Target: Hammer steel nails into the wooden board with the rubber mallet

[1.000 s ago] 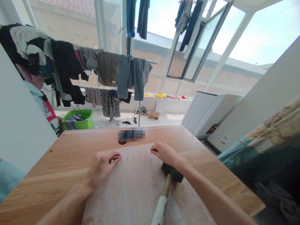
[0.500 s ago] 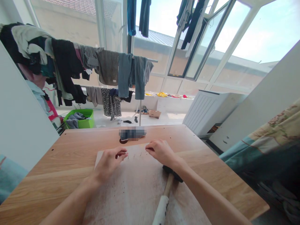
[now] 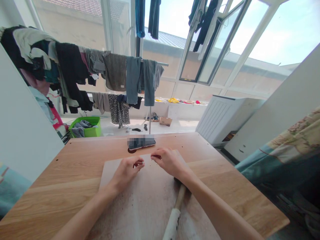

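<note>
My left hand is over the far part of a pale, worn board, its thumb and fingers pinched together around a tiny whitish thing too small to name. Just to the right, my right hand also has thumb and fingers pressed together above the board's far edge; what they hold, if anything, cannot be made out. A narrow gap separates the two hands. Under my right forearm lies a hammer with a dark head, partly hidden, and a wooden handle wrapped in white at its near end.
The board rests on a wood-grain table. Beyond it lies a phone, partly blurred out, by a dark round spot. Past the table are a clothes rack with laundry, a green basket and a white cabinet. A patterned curtain hangs right.
My left hand has shifted right, covering where several thin upright nail-like pieces showed on the board. My right hand has moved slightly left, so the hands are closer together. The hammer has stayed put.
</note>
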`<state>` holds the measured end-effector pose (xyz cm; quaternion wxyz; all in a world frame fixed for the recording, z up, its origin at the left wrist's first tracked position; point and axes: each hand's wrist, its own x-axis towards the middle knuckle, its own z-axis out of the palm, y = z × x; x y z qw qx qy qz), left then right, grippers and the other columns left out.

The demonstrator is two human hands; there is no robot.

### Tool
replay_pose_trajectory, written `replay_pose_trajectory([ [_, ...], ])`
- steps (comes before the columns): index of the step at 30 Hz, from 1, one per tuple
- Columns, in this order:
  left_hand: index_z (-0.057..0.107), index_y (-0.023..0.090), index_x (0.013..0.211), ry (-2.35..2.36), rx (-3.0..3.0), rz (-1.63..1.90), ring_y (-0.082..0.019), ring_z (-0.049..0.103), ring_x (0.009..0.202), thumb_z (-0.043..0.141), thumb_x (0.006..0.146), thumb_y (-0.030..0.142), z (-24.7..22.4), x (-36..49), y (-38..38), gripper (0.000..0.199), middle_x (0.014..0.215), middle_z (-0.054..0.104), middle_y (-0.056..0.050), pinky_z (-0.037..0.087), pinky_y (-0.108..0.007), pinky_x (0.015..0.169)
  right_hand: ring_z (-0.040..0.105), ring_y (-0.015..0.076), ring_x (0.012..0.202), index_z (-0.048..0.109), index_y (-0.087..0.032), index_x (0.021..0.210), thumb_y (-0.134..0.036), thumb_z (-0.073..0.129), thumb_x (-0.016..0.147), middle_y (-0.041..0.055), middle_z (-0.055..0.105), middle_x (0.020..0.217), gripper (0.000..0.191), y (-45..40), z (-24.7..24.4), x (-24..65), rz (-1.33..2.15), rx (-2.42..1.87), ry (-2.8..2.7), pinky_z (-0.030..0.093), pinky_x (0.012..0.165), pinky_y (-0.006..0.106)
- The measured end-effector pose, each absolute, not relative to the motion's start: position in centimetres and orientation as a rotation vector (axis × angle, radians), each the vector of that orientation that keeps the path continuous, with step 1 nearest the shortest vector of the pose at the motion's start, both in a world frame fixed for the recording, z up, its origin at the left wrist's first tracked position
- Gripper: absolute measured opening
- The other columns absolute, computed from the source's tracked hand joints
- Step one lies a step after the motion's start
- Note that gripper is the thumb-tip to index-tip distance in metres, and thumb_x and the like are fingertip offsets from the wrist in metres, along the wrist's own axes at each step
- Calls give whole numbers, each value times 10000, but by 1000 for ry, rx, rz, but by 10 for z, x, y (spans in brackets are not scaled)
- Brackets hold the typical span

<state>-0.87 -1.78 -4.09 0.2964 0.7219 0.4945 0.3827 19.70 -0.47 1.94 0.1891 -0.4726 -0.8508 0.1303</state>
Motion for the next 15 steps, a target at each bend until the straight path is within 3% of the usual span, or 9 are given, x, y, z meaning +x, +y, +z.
replay_pose_trajectory([
  [7, 727, 207, 876, 1356, 1936, 1047, -191, 717, 737, 638, 831, 340, -44, 1, -21, 166, 814, 781, -19, 522, -275, 716, 648, 140, 670, 818, -195, 823, -155, 686, 864, 30, 763, 749, 144, -21, 22, 213, 478, -1296, -2384, 418, 649, 209],
  [11, 726, 217, 948, 1256, 1998, 1036, -182, 708, 749, 653, 876, 371, -28, 1, -37, 185, 852, 779, -21, 531, -265, 698, 686, 134, 713, 816, -202, 915, -162, 658, 876, 16, 778, 811, 168, -33, 18, 213, 724, -1185, -2403, 465, 662, 189],
  [15, 665, 271, 1192, 1151, 2237, 903, -223, 676, 1053, 711, 871, 396, -17, -9, -61, 347, 1153, 734, -47, 552, -347, 918, 694, 213, 997, 773, -222, 1103, -215, 683, 877, 62, 766, 1083, 243, -50, 28, 219, 831, -1161, -2385, 494, 930, 294],
])
